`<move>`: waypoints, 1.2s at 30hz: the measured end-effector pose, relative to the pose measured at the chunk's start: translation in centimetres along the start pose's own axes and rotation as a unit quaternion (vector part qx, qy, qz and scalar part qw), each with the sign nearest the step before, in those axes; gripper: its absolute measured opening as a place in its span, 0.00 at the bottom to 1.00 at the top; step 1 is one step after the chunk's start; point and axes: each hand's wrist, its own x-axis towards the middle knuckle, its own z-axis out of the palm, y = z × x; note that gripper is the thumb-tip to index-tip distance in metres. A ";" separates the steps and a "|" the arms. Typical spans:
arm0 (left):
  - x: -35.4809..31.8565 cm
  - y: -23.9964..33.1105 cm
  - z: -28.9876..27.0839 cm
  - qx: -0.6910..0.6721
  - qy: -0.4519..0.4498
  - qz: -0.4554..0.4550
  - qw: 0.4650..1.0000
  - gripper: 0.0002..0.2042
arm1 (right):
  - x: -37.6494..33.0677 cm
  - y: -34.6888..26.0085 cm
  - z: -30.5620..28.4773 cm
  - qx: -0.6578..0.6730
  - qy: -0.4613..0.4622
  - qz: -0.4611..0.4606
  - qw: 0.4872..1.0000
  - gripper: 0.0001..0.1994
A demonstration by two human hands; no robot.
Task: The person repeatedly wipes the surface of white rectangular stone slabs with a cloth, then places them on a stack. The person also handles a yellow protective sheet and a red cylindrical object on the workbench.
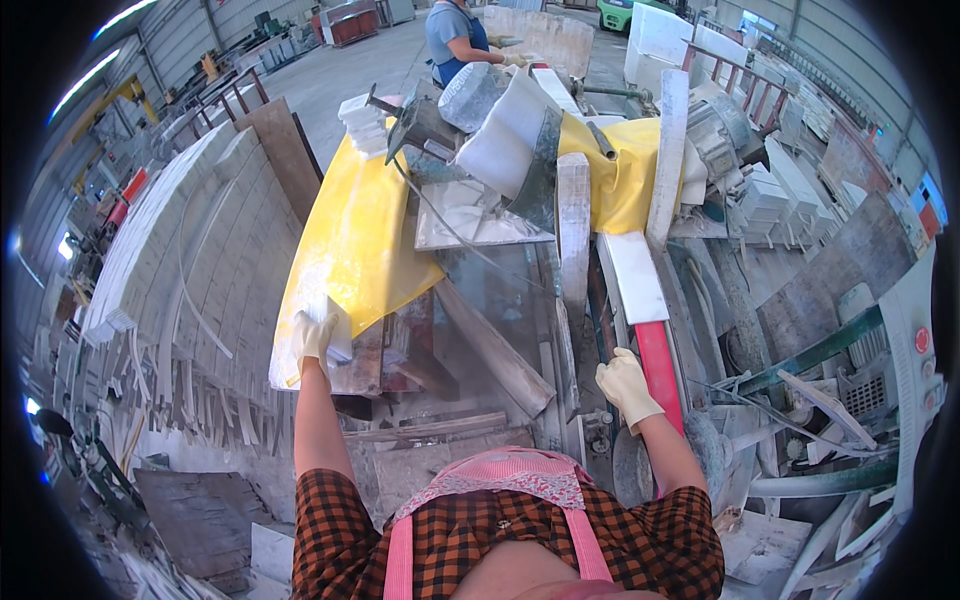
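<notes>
Reaching Both Ways

Touching white slab stack (pixel 341 340) near nine o'clock with left hand (pixel 314 336), unable to tell finger grip; poising right hand (pixel 624 385), with fingers apart, beside red strip (pixel 658 365) at four. Could topple by uneven nudging across glossy yellow sheet (pixel 345 220).

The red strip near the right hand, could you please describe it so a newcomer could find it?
Start at the yellow cover right of centre. Below it, a white slab leads down to the red strip, beside the right hand. Bright red sets it apart from that slab.
</notes>
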 end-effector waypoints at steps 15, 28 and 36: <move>0.1 -0.2 0.1 -0.027 -0.015 -0.015 0.999 0.36 | 0.0 0.1 0.2 0.000 0.002 -0.001 1.000 0.09; 0.2 -0.3 0.0 -0.025 -0.025 -0.025 0.999 0.37 | 0.0 0.0 0.4 -0.004 0.004 -0.001 1.000 0.09; -1.5 1.6 -1.1 -0.028 -0.038 -0.033 0.998 0.34 | 0.0 0.0 0.2 -0.009 -0.001 -0.004 1.000 0.10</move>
